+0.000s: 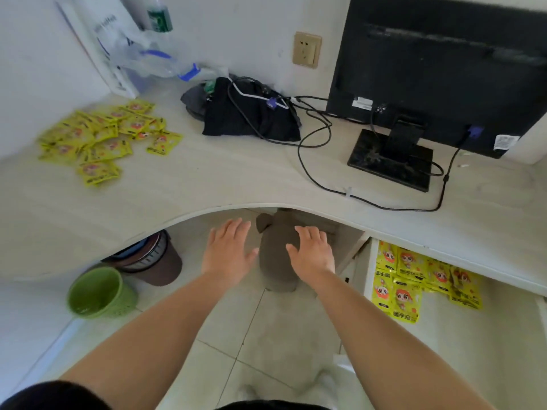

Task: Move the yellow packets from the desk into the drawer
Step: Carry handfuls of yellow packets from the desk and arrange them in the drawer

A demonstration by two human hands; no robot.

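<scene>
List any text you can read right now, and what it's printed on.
None reads clearly.
Packets in drawer: black label strips with characters, too blurred.
Packets on desk: print too small.
Monitor stickers: illegible.
White bag: blue lettering, blurred.
Bottle label: unreadable.

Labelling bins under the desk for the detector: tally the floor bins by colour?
Green bin: 1
Brown bin, with what looks like another nested inside: 1
Total: 2 standing on the floor, to the left of the left hand; both partly under the desk edge.
</scene>
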